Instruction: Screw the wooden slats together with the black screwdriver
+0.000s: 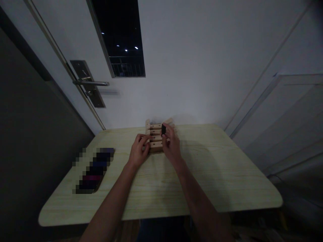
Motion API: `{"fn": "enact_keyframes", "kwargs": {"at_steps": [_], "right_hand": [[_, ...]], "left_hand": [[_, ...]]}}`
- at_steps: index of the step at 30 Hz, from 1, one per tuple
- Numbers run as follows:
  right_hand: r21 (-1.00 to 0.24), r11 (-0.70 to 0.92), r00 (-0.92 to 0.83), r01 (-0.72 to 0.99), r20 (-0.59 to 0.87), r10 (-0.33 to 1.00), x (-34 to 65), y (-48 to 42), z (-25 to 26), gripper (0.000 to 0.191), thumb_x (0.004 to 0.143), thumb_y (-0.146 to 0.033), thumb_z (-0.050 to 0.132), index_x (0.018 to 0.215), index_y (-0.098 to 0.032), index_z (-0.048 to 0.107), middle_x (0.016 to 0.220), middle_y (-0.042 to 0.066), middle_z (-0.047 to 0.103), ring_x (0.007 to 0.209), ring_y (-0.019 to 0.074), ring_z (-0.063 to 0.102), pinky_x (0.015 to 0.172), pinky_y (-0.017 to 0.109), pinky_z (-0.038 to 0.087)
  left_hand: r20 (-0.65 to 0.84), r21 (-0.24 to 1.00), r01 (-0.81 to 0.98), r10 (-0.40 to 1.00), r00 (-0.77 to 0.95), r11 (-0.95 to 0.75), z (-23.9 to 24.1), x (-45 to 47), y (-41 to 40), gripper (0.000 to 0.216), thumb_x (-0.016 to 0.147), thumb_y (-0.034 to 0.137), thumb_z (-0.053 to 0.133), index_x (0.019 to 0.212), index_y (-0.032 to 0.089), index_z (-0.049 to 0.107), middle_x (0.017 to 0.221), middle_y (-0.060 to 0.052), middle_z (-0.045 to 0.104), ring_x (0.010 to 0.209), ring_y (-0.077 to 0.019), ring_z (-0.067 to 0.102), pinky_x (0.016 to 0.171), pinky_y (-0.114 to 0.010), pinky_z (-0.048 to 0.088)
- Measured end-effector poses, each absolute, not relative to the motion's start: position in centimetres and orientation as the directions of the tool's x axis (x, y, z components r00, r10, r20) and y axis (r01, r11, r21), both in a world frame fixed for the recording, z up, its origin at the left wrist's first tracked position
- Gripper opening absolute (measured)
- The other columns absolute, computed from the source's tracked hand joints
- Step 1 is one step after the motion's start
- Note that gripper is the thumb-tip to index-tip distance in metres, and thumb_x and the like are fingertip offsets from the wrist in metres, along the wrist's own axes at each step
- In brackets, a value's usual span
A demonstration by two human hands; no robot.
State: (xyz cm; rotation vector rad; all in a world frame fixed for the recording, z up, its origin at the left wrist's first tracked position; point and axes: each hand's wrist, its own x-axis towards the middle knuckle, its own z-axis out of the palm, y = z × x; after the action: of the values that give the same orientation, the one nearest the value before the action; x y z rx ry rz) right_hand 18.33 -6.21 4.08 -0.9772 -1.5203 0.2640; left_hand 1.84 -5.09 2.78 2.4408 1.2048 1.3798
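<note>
A small wooden rack [155,145] with several crossbars stands at the far middle of the pale wooden table [222,181]. My left hand [138,151] grips the rack's left side, fingers curled round it. My right hand [172,145] is at the rack's right side and pinches a small black piece [163,129] against the upper bars. What the black piece is cannot be made out.
A dark flat object [94,170], blurred out, lies on the table's left part. Behind the table rise a white wall, a door with a metal lever handle [91,83] at the left, and a dark window [121,37]. White panels stand at the right.
</note>
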Motion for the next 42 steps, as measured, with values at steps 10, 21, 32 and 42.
{"fn": "enact_keyframes", "kwargs": {"at_steps": [10,21,32,42], "right_hand": [[-0.602,0.593,0.105,0.534,0.743,0.661,18.47,-6.01,4.01,0.04,0.091,-0.034,0.047,0.129,-0.025,0.047,0.122,0.006,0.06,0.11,0.0217,0.058,0.092,0.039,0.05],[-0.659,0.627,0.037,0.415,0.701,0.713,18.44,-6.09,3.78,0.049,0.092,-0.027,0.04,0.141,-0.027,0.031,0.132,0.007,0.054,0.104,0.0196,0.063,0.084,0.035,0.056],[-0.659,0.592,0.029,0.463,0.679,0.733,18.63,-5.78,3.47,0.048,0.094,-0.035,0.041,0.141,-0.031,0.035,0.13,0.003,0.057,0.095,0.0185,0.067,0.074,0.029,0.057],[-0.633,0.564,0.006,0.53,0.668,0.744,18.73,-6.69,4.28,0.049,0.092,-0.025,0.038,0.141,-0.029,0.035,0.135,0.001,0.053,0.1,0.0173,0.065,0.077,0.028,0.056]], "left_hand": [[0.69,0.422,0.59,0.666,0.283,-0.688,2.59,1.83,-5.0,0.028,0.086,0.014,0.045,0.111,0.019,0.057,0.102,-0.006,0.051,0.091,-0.0166,0.053,0.083,-0.031,0.049],[0.69,0.419,0.592,0.665,0.285,-0.688,2.72,1.87,-5.03,0.028,0.086,0.014,0.045,0.11,0.019,0.058,0.1,-0.006,0.051,0.089,-0.0162,0.053,0.08,-0.029,0.049],[0.693,0.417,0.59,0.662,0.286,-0.691,2.63,1.85,-5.02,0.028,0.086,0.014,0.045,0.11,0.019,0.057,0.102,-0.006,0.051,0.091,-0.0168,0.053,0.083,-0.031,0.049],[0.685,0.42,0.595,0.669,0.288,-0.686,2.48,1.83,-4.87,0.029,0.086,0.013,0.044,0.111,0.019,0.057,0.102,-0.006,0.051,0.092,-0.0171,0.053,0.081,-0.031,0.05]]}}
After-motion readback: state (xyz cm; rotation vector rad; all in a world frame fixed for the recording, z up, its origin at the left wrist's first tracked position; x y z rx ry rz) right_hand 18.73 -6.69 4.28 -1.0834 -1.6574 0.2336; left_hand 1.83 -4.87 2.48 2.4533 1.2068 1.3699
